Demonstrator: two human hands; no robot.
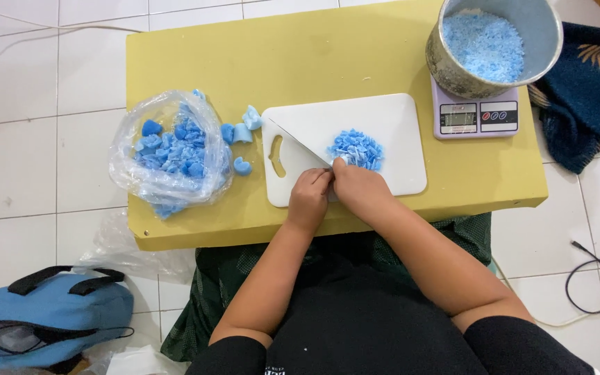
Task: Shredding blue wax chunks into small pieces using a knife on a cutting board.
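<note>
A white cutting board (pixel 390 125) lies on a yellow low table (pixel 314 55). A knife (pixel 296 142) rests with its blade slanting across the board, tip to the upper left. My right hand (pixel 361 189) is closed at the blade's base, with the handle hidden inside it. My left hand (pixel 309 198) presses against it, fingers curled by the blade; anything in it is hidden. A pile of blue shavings (pixel 357 148) sits on the board just beyond my right fingers.
An open clear plastic bag (pixel 164 149) of blue chunks lies on the table's left, with loose chunks (pixel 242 132) beside it. A metal pot (pixel 494 42) of blue flakes stands on a kitchen scale (pixel 477 117) at the back right. A blue bag (pixel 46 316) and a black cable (pixel 592 278) lie on the tiled floor.
</note>
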